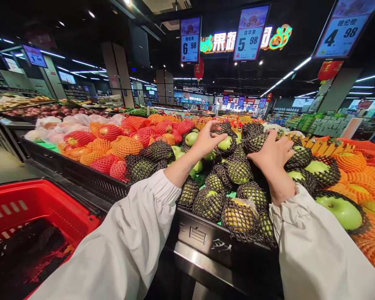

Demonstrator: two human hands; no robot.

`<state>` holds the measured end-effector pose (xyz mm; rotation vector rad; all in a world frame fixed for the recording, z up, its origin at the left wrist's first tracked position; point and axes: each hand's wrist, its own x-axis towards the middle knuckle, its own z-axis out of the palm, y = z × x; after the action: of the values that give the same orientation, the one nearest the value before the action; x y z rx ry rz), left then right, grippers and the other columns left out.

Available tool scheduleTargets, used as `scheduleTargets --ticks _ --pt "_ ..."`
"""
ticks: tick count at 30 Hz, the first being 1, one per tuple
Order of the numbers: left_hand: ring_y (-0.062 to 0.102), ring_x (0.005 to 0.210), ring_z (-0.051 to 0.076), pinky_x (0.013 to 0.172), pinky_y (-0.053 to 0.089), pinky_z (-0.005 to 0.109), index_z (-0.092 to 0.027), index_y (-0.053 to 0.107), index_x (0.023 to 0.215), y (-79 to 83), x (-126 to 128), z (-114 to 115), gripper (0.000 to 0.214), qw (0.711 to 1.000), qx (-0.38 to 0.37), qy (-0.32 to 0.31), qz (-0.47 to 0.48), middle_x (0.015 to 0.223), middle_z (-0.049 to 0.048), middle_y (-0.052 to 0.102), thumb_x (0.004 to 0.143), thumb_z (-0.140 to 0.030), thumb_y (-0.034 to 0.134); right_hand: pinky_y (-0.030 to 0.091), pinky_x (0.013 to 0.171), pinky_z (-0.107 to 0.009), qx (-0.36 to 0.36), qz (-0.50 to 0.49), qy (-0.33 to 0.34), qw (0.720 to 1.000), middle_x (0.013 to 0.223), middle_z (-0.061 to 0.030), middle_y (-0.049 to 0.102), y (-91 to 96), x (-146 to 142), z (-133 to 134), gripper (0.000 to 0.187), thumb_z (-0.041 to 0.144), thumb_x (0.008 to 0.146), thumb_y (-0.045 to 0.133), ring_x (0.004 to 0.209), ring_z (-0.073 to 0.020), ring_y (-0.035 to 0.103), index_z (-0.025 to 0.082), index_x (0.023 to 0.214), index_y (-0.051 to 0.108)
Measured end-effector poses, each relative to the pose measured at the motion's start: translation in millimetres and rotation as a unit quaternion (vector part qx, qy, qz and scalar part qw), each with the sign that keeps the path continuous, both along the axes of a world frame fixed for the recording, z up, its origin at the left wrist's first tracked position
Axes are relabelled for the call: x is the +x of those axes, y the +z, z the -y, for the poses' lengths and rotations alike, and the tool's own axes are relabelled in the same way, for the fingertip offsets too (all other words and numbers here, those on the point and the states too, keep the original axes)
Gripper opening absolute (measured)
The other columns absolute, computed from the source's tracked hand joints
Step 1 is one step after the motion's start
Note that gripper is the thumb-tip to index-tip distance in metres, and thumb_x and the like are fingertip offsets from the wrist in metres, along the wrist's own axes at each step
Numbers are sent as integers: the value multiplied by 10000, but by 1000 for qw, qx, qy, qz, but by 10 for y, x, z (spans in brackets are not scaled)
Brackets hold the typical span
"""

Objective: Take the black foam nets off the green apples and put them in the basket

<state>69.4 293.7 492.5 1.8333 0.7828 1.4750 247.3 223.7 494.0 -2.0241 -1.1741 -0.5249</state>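
Note:
Green apples in black foam nets fill a black crate [203, 235] in front of me. My left hand [208, 137] reaches over them with thumb and fingers apart in a curve, close to a green apple [225, 143]. Whether it touches that apple I cannot tell. To the right, my right hand [273, 156] is spread over the pile, fingers apart, beside a netted apple [255, 142]. Its palm faces down, and what lies beneath is hidden. A yellowish netted fruit [240, 214] with a bit of clear plastic lies at the crate's front.
A red shopping basket [81, 204] with dark contents stands at lower left. Fruit in red and orange nets [126, 146] lies left of the apples, and orange-netted fruit [351, 161] at right. Price screens [251, 33] hang overhead. A metal rail [203, 264] runs below the crate.

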Motion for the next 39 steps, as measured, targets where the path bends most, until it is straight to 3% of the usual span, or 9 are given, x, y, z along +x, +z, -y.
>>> scheduleTargets --ticks 3,8,14,17,20,24,30,36,39 --pt "656 912 160 724 574 291 -206 539 1213 0 0 -31 378 1000 -20 23 7 1265 91 627 868 -182 690 330 1021 -541 -41 29 -17 999 1311 -272 495 -47 26 -41 892 366 631 887 1251 -424 428 91 1349 435" --pt "647 1062 204 944 546 386 -155 560 1162 1 -26 -108 317 995 -34 89 24 1218 114 652 868 -193 671 292 1071 -619 58 76 12 995 1494 -317 351 -86 -54 -9 1008 466 692 821 1354 -467 352 85 1470 307" --pt "644 1111 243 1011 494 399 -166 589 1058 -29 -43 -211 249 990 -39 133 8 1173 119 680 853 -292 651 317 1070 -642 150 128 71 978 1561 -266 321 19 -139 137 735 398 838 638 1414 -454 309 129 1470 379" --pt "667 1016 276 961 507 421 -191 616 886 -54 -56 -212 193 981 -65 142 -115 1002 92 717 848 -380 625 419 960 -598 38 121 69 989 1283 -264 595 42 -128 132 518 400 872 563 1229 -433 503 87 1284 586" --pt "671 936 314 902 518 448 -195 600 707 -55 -79 -170 168 952 -56 134 -270 856 99 713 815 -323 599 458 878 -551 -68 115 58 989 1026 -242 695 41 -115 105 444 434 894 506 1077 -413 587 76 1063 706" --pt "672 926 300 870 525 424 -189 624 731 -23 -115 -106 171 940 -24 172 -295 920 114 739 825 -286 518 444 890 -538 -62 125 46 989 1067 -252 698 48 -136 142 468 435 905 495 1097 -412 582 58 1073 715" --pt "686 1002 326 893 526 422 -178 673 923 -13 -151 -89 248 912 -30 206 -352 1062 154 748 857 -339 496 412 946 -524 48 193 66 978 1119 -223 683 68 -207 221 459 430 948 439 1132 -385 560 83 1114 690" --pt "656 1143 395 934 519 492 -146 684 1067 -45 -132 -77 353 899 -27 201 -389 1247 227 695 894 -318 430 452 704 -423 -161 152 51 974 967 -228 720 60 -197 166 461 502 886 553 891 -369 666 101 1014 742" --pt "655 1152 380 968 513 483 -154 703 1038 34 -95 -47 326 896 -38 212 -387 1215 201 713 878 -334 485 412 651 -392 -123 154 66 978 981 -224 730 90 -203 195 507 538 918 503 880 -359 671 125 1083 747"
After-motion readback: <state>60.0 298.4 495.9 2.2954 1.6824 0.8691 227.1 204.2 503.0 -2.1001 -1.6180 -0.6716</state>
